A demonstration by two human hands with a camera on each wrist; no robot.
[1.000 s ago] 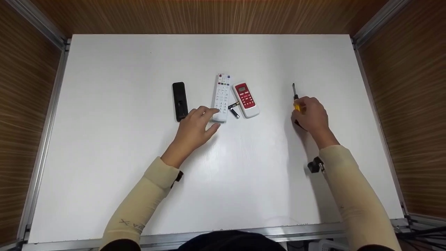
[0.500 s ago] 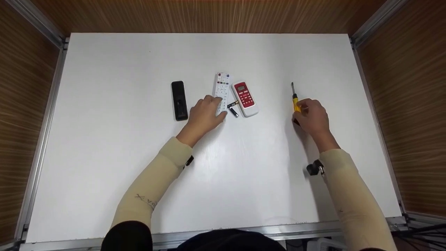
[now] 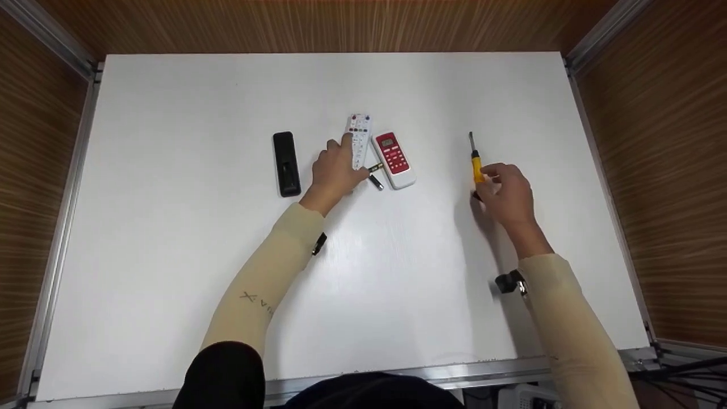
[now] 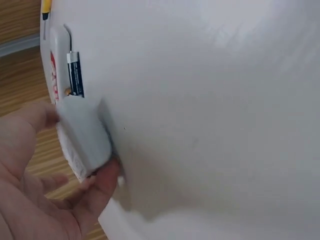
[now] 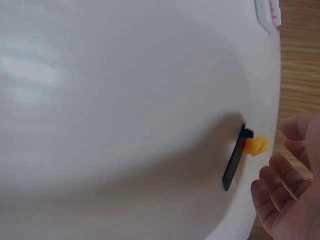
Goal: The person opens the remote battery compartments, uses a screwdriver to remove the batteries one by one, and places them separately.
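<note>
Two hands reach over the white table [image 3: 397,284] before me: the left hand [image 3: 335,170] grasps the white remote [image 3: 360,142], left of the red-faced remote [image 3: 393,162] and two batteries [image 3: 376,182]; the right hand [image 3: 509,193], slack and ungripping, is just beside the yellow screwdriver [image 3: 476,165]

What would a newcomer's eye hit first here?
Probably the red-faced remote, a vivid patch just right of centre in the head view, against the white table. Next, likely the yellow screwdriver, farther right, beside the right hand. Then the left hand gripping the white remote, left of the red-faced one.
</note>
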